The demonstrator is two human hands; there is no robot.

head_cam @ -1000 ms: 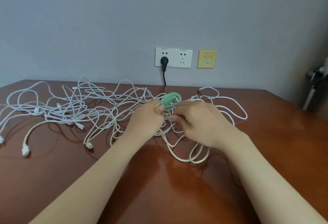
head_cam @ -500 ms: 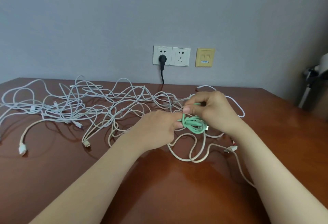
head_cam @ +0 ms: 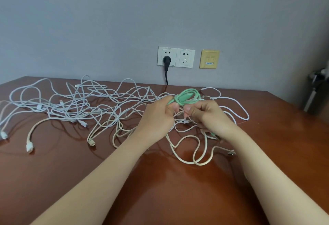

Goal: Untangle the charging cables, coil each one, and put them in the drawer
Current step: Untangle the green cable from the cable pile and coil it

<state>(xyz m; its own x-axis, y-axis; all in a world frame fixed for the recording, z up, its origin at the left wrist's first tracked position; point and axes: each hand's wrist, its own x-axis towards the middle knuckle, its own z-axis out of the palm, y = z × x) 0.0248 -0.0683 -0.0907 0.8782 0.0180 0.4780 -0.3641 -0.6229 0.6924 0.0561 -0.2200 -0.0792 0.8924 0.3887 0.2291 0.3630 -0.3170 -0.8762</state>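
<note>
A green cable (head_cam: 187, 97), wound into a small coil, is lifted just above the table between both hands. My left hand (head_cam: 158, 117) grips the coil's left end with curled fingers. My right hand (head_cam: 206, 114) pinches the coil from below on its right side. Beneath and around the hands lies a tangle of white cables (head_cam: 85, 103) spreading to the left. A cream cable (head_cam: 195, 151) loops in front of the hands. No drawer is in view.
The brown wooden table (head_cam: 160, 189) runs to the grey wall. White wall sockets (head_cam: 176, 57) hold a black plug (head_cam: 166, 60) whose cord drops behind the table. A yellow wall plate (head_cam: 209, 59) is beside them. A metal object (head_cam: 316, 93) stands at the far right.
The green coil has been raised from low over the table up to a spot above the hands. My right hand dropped from above the coil to below it; my left hand stayed on it.
</note>
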